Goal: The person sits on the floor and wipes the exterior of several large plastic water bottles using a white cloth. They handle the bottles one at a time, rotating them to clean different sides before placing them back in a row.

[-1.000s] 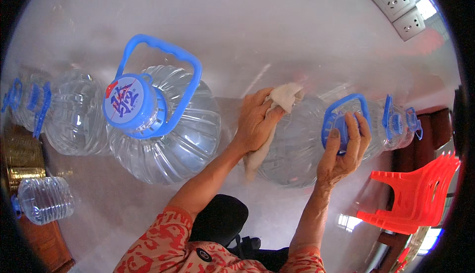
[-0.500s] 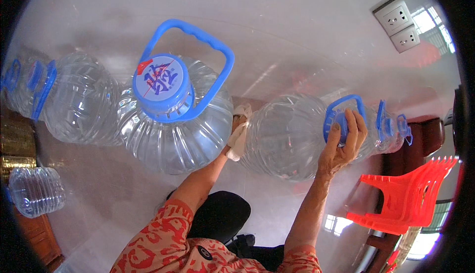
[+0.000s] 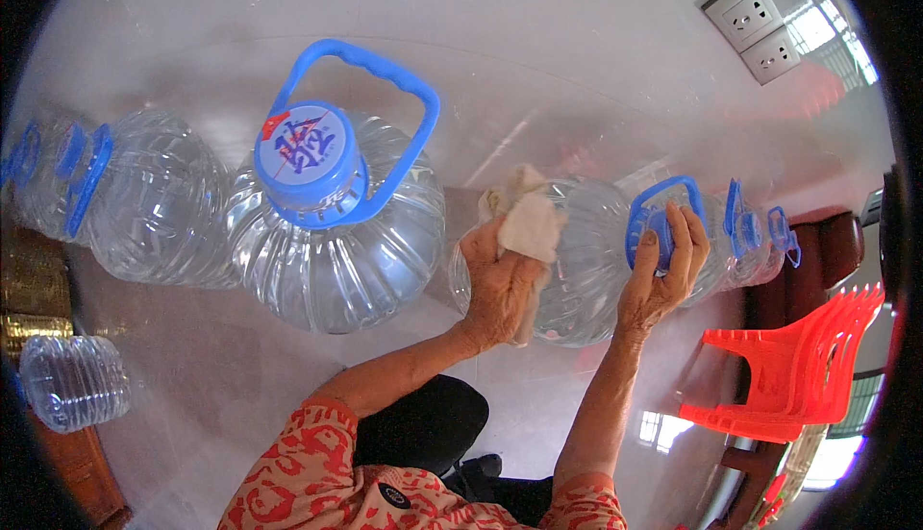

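Note:
My left hand [image 3: 500,285] is closed round a cream cloth [image 3: 531,225] and holds it against the side of a big clear plastic water bottle [image 3: 586,285]. That bottle leans with its blue cap toward the right. My right hand [image 3: 665,266] grips the blue bottle cap [image 3: 649,246] at its neck, inside the raised blue handle [image 3: 673,184]. Left of the cloth stands another large clear bottle [image 3: 336,271] with a wide blue cap [image 3: 306,155] and an upright loop handle. Neither hand touches it.
More clear bottles [image 3: 159,203] with blue handles line the left, and others [image 3: 745,232] stand beyond my right hand. A bottle [image 3: 75,383] lies at lower left. Stacked red plastic chairs [image 3: 798,371] are at right. A wall socket [image 3: 755,25] is at upper right.
My left hand has come up from between the two big bottles, moving right with the cloth across the right bottle's side. My right hand keeps its grip on the cap.

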`<state>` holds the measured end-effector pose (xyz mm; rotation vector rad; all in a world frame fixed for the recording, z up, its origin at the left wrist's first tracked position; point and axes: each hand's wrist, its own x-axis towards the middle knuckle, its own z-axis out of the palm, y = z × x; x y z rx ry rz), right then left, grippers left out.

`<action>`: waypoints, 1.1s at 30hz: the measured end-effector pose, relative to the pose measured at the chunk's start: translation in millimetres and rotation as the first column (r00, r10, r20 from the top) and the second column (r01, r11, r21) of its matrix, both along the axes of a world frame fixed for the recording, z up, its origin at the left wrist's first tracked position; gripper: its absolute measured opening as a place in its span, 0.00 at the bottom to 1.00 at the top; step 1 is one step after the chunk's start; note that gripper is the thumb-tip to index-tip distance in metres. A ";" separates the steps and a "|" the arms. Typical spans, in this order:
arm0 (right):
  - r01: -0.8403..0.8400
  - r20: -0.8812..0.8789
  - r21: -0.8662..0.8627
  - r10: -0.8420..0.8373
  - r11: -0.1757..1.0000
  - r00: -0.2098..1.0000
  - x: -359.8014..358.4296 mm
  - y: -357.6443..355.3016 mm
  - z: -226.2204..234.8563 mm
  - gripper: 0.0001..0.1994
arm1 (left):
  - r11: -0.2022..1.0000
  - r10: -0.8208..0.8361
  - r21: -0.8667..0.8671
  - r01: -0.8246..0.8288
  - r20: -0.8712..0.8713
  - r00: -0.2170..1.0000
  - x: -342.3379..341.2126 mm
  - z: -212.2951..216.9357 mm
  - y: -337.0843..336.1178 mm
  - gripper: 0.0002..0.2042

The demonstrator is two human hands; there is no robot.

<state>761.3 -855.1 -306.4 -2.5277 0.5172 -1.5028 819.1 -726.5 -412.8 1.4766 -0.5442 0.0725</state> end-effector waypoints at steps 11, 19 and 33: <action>0.023 -0.034 -0.012 -0.023 1.000 0.999 5.6 -2.5 3.6 0.17 | 0.711 -0.463 0.667 0.221 0.208 0.862 81.8 85.9 -73.7 0.14; -0.023 -0.015 0.018 0.023 1.000 1.000 14.9 -3.5 4.2 0.18 | 0.705 -0.460 0.535 0.466 -0.155 0.874 136.7 4.2 -88.7 0.15; -0.063 0.081 0.013 0.062 0.998 0.995 18.3 9.6 7.0 0.17 | 0.904 -0.242 0.278 0.325 -0.295 0.925 118.2 -159.5 -21.6 0.21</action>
